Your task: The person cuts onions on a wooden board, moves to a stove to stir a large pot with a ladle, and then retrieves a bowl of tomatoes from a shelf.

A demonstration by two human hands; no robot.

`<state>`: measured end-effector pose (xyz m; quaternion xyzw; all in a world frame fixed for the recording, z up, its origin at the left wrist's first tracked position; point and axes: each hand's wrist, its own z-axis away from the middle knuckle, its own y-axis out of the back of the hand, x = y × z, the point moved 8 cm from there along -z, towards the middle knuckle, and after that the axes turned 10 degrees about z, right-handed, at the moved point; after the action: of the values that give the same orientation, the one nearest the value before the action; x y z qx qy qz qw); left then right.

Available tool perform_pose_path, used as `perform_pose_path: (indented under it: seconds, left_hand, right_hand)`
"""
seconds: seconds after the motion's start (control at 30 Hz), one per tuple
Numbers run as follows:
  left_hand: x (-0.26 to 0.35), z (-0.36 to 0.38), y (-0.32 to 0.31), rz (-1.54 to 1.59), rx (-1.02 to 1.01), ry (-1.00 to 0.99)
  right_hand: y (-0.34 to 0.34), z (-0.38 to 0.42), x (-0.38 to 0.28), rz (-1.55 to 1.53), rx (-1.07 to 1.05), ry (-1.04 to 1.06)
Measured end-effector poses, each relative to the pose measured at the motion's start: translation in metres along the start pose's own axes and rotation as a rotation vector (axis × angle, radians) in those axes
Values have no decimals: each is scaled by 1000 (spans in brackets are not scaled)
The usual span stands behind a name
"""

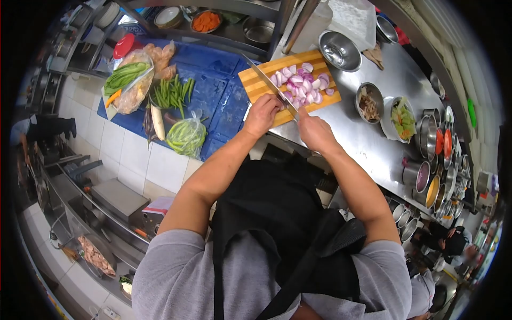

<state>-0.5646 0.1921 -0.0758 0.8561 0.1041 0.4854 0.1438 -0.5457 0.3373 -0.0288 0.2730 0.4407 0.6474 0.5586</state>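
A striped wooden cutting board (pixel 250 81) lies at the top centre, partly over a steel counter. Cut purple onion pieces (pixel 305 85) are heaped on it. My right hand (pixel 314 130) is closed on the handle of a large knife (pixel 266 79), whose blade slants up and left across the board. Left of the blade, my left hand (pixel 262 114) rests at the board's lower edge with its fingers curled close to the blade. Whatever lies under those fingers is too hidden to make out.
The steel counter (pixel 346 138) holds a metal bowl (pixel 340 50), a bowl of brown pieces (pixel 369 102) and a bowl of leaves (pixel 402 118). Left, a blue surface (pixel 213 69) bears green pods (pixel 172 93) and bagged vegetables (pixel 186 137). Other people stand far left and lower right.
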Motion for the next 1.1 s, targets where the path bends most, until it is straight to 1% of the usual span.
perform_pose_path:
  seconds: [0.17, 0.27, 0.33, 0.37, 0.4, 0.43, 0.47, 0.5, 0.53, 0.6, 0.63, 0.7, 0.73, 0.8, 0.83, 0.93, 1.0, 1.07, 1.1]
  left_hand:
    - [2, 0, 0, -19, 12, 4]
    - [4, -1, 2, -7, 1, 2]
    - [4, -2, 2, 3, -41, 19]
    - [-1, -1, 1, 43, -96, 112]
    - [10, -6, 8, 41, -97, 91]
    - [30, -14, 21, 3, -24, 48]
    - [50, -21, 31, -30, 45, 4]
    - [64, -27, 30, 21, 4, 33]
    - [85, -37, 27, 23, -8, 13]
    - [135, -54, -9, -111, -254, -134]
    - [138, -58, -26, -121, -254, -155]
    - [121, -48, -85, -607, -479, -225]
    - [120, -51, -93, -615, -474, -234]
    - [91, -54, -112, -682, -646, -27]
    - [87, -59, -112, -706, -620, -36]
    - [80, -68, -108, -680, -583, -8]
    - [70, -74, -101, -673, -571, 9]
    - [50, -74, -96, -749, -628, 113]
    - [51, -76, -91, -726, -616, 130]
  right_hand:
    - [-34, -14, 6, -39, -6, -10]
    - [-23, -11, 10, -61, -12, 4]
    - [-1, -1, 18, -54, 1, 8]
    - [12, 10, 24, -19, 47, -1]
    - [23, 19, 33, 16, 98, -13]
    - [34, 28, 44, -33, 217, -14]
    - [39, 30, 56, -37, 241, -31]
    - [43, 31, 67, -54, 273, -46]
    - [48, 34, 73, -71, 302, -57]
    - [56, 37, 73, -88, 357, -76]
    - [54, 36, 73, -98, 336, -116]
    - [39, 27, 86, -134, 308, -172]
    - [37, 27, 91, -134, 321, -170]
    - [32, 34, 107, -191, 346, -185]
    - [36, 44, 111, -181, 284, -213]
    - [34, 70, 139, -142, 256, -261]
    - [26, 88, 161, -133, 263, -254]
    - [19, 107, 183, -127, 265, -249]
    - [16, 118, 196, -115, 245, -282]
